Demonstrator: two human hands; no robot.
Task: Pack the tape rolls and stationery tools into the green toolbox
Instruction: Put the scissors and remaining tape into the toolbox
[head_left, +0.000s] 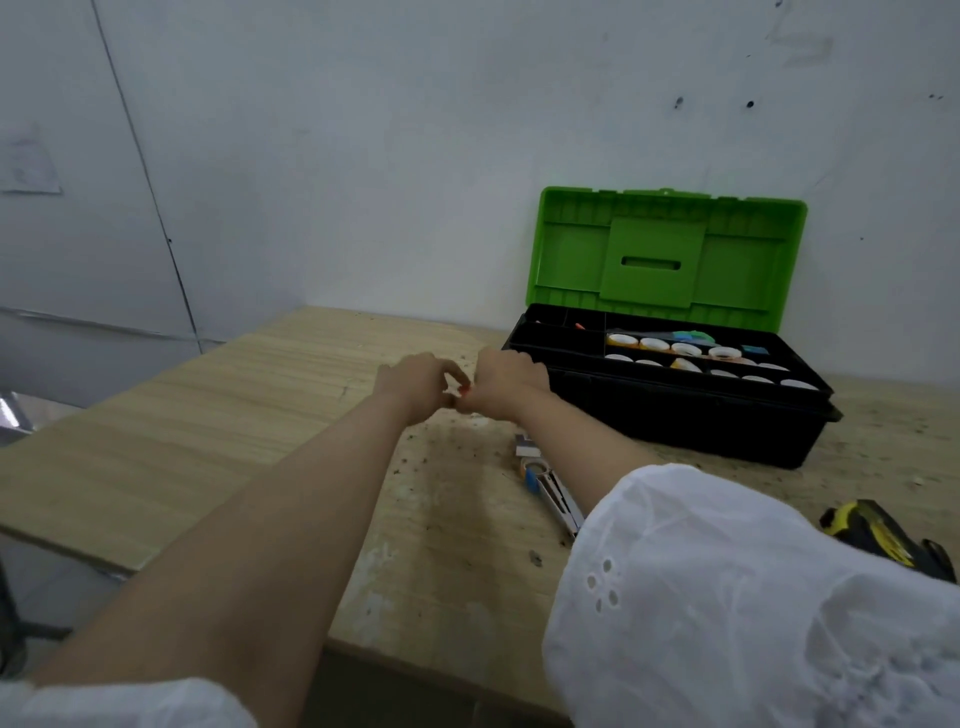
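Two hands meet above the tabletop (270, 395): your left hand (415, 384) and right hand (506, 384) touch at the fingertips, grips narrow around something small and orange-red that cannot be identified. At 2 o'clock from them stands the green toolbox (670, 332), lid upright, tape rolls (685, 349) in its tray. At 5 o'clock, by your right forearm, lies a blue-tipped metal tool (550, 493).

the table (182, 431) left of the hands lies bare and open. right of them the toolbox (675, 415) stands against the wall, lid up, its left tray cells free, its right cells filled with tape rolls (653, 344).
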